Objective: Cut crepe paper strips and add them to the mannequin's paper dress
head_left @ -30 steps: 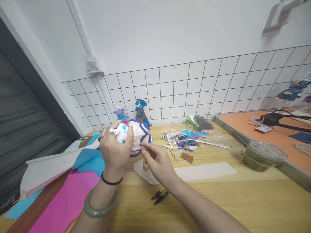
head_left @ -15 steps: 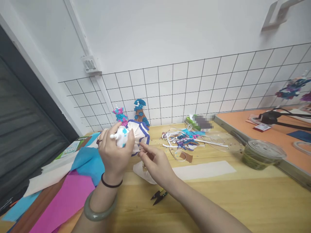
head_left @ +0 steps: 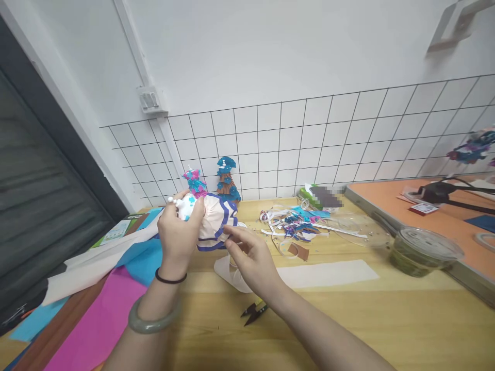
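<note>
A small doll (head_left: 214,219) with a cream paper skirt edged in blue, a white bodice with turquoise patches and a white beaded end lies tilted in my left hand (head_left: 180,226), whose fingers wrap round the bodice. My right hand (head_left: 251,252) has thumb and forefinger at the skirt's blue hem, pinching its edge. Below, a strip of cream paper (head_left: 328,274) lies on the wooden table. Black thread snips (head_left: 254,313) rest under my right wrist. Two finished-looking figures, one pink and turquoise (head_left: 196,181), one brown and teal (head_left: 226,180), stand behind the doll.
Coloured crepe paper sheets (head_left: 116,304) are piled at the left. Ribbon and paper scraps (head_left: 297,221) lie at the table's back. A lidded plastic tub (head_left: 423,251) stands at the right, beside an orange board (head_left: 444,221). A white wall with grid mesh (head_left: 290,149) rises behind.
My left hand has moved a little left and tipped the doll over, so more of the skirt's side shows. My right hand stays at the hem. The view has shifted slightly.
</note>
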Tool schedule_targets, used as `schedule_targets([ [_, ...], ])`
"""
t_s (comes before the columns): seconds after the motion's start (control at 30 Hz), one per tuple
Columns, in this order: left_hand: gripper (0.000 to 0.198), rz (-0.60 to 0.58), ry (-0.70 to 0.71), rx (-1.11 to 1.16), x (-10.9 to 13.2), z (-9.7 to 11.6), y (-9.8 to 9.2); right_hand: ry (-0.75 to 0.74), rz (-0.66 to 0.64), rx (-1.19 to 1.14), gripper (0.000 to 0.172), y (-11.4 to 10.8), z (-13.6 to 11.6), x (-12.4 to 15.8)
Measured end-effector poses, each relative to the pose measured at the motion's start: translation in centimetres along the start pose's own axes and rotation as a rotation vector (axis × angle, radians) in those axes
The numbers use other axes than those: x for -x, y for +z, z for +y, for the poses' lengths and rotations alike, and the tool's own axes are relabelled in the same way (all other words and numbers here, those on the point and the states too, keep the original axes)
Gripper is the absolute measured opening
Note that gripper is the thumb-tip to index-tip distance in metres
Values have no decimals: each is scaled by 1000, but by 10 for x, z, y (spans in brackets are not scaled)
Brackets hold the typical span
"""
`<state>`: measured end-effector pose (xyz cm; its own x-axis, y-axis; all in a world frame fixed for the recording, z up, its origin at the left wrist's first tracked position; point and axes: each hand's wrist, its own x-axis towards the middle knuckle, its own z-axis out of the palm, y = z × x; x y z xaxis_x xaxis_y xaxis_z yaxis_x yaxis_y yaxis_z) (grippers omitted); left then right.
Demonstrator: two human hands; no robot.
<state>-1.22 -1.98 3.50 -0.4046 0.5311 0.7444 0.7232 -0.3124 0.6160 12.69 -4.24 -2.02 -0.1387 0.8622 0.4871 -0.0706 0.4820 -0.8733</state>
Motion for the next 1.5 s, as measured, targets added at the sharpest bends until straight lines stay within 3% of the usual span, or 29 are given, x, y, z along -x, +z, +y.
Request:
schedule_targets([
  [0.17,41,-28,-82,41,-8,-11,4,82,8,-149,32,1,5,-2],
  [0.33,42,-138,-121,84,-9,-18,12,207,-30,-318,50,1,10,-6],
  [0.53,45,-283,-5,126,-10,-16,27,136,65,-206,58,-9,16,-14],
  [0.8,36,-449,129,93,-25,-8,69,27,137,20,65,-38,31,-30],
  [1.03,32,-550,169,139,-21,7,107,57,306,5,79,-66,42,-39],
  [1.17,34,-688,199,157,-15,15,122,91,333,-22,86,-76,46,-35],
  [1.33,45,-746,237,223,-7,17,130,156,339,-119,95,-78,52,-24],
  [1.5,62,-742,201,284,3,18,124,148,382,-233,98,-75,56,-15],
])
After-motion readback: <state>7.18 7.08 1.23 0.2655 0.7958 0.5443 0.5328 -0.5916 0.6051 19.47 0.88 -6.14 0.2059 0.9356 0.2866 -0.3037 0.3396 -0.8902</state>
